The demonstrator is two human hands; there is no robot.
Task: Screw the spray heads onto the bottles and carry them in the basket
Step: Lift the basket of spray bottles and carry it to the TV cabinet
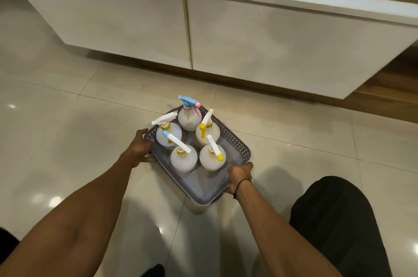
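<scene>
**Five capped bottles aboard, both hands on the rim**

Starting at nine o'clock of the load: the left hand (141,148) grips the grey perforated plastic basket (243,148) on its left rim, fingers curled over the edge, thumb low on the outside wall. Moving in, five round white plastic spray bottles (183,160) stand upright on the basket floor, bunched toward twelve o'clock, every one with a spray head on — one blue-and-pink head (188,102) at the far end, the rest white with yellow or blue tips. At five o'clock the right hand (239,174) clamps the near-right corner, fingers wrapped over the rim, a dark cord at the wrist.

My read: thin plastic, so the basket will probably flex, and whether the bottles are full I cannot tell. They look top-heavy with those triggers, and the near half of the floor is bare, so they may slide or tip if it tilts. Opposite-edge grips suit it; keep it level.

Further right, a dark-clad knee (339,220) sits at four o'clock. At twelve o'clock the white cabinet (271,39) with its wooden top looms close over the glossy tiled floor (67,118), blocking any forward path.
</scene>
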